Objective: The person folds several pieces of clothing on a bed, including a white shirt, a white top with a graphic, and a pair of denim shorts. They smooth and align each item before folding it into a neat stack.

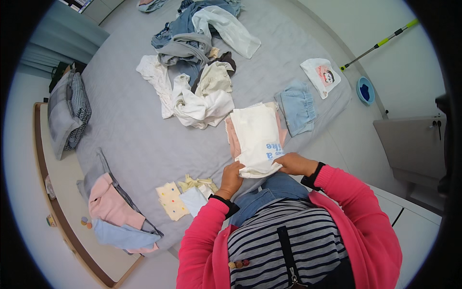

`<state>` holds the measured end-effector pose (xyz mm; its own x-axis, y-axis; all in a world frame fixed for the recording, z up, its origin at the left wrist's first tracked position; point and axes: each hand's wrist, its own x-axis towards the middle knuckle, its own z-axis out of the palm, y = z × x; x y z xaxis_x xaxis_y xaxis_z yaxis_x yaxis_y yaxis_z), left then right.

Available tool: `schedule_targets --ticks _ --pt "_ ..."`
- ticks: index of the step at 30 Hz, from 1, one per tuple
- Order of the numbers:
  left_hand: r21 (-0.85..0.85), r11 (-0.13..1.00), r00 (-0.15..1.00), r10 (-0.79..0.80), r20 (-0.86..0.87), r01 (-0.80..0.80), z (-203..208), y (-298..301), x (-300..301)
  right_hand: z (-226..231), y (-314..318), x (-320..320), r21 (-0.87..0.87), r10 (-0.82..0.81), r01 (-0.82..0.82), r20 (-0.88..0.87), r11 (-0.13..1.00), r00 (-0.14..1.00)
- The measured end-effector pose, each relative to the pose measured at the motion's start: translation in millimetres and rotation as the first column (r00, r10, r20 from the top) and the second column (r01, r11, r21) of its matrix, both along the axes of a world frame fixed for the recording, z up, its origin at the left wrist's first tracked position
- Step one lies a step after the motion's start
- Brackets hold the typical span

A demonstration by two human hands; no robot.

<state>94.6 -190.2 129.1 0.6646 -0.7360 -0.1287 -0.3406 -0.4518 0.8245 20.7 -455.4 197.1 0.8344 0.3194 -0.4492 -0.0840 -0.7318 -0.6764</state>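
A white garment with blue lettering (252,132) lies flat at the bed's near edge, partly folded into a long shape. Pink and cream folded clothes (233,137) show beneath it. My left hand (231,177) pinches its near left corner, and my right hand (295,164) grips the near right corner. Just right of this pile sit folded light-blue denim shorts (296,108) with a gathered waist. Beyond them is a folded white top with a cartoon print (321,77).
A loose heap of clothes (204,103) spreads over the grey bed (122,120). Small folded pieces (172,200) lie left of my left arm, with pink and blue clothes (115,202) farther left. Pillows (70,115) stand by the headboard. On the floor are a blue basin (365,91) and a green-handled pole (378,45).
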Motion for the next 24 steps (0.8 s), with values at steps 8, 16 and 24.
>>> schedule_targets --ticks 8,16,24 --pt "0.094 0.983 0.988 0.157 0.014 -0.158 -20.5 -11.0 1.9 -49.8 -32.6 25.9 0.055 -0.167 0.169 -0.046 0.984 0.985" --pt "0.025 0.867 0.757 0.448 -0.476 -0.497 -50.4 -66.6 88.9 -74.5 -58.3 111.1 0.135 -0.532 0.515 0.273 0.846 0.802" --pt "0.31 0.934 0.915 -0.274 0.296 0.179 -46.5 -76.5 59.7 -99.6 -26.3 51.2 -0.162 -0.03 0.09 0.341 0.983 0.939"
